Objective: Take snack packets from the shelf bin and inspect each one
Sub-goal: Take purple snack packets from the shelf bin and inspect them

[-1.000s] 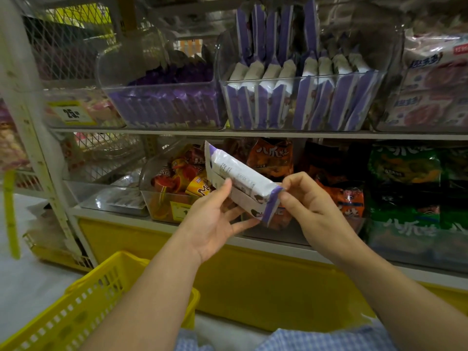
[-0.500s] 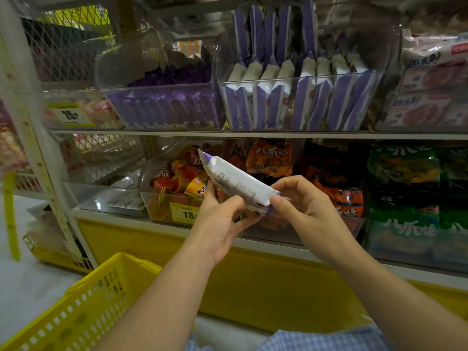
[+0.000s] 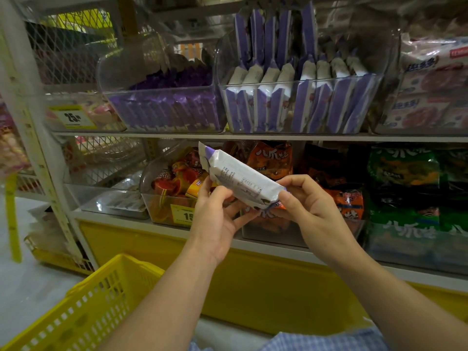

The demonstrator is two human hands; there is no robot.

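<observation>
A white and purple snack packet [image 3: 236, 177] is held in front of the lower shelf, tilted with its far end up to the left and its printed white back toward me. My left hand [image 3: 215, 216] grips its middle from below, thumb on the near face. My right hand [image 3: 307, 207] pinches its lower right end. On the upper shelf stands a clear bin [image 3: 298, 84] packed with several upright packets of the same kind.
A second clear bin [image 3: 162, 97] of purple packets stands left of it. The lower shelf holds orange snack bags [image 3: 272, 158], green bags [image 3: 405, 171] and a bin of red and yellow sweets [image 3: 174, 183]. A yellow basket [image 3: 83, 307] sits at lower left.
The packet has been turned in both hands so its white printed back faces me, and it has been drawn slightly lower and closer. My left thumb has come over the near face.
</observation>
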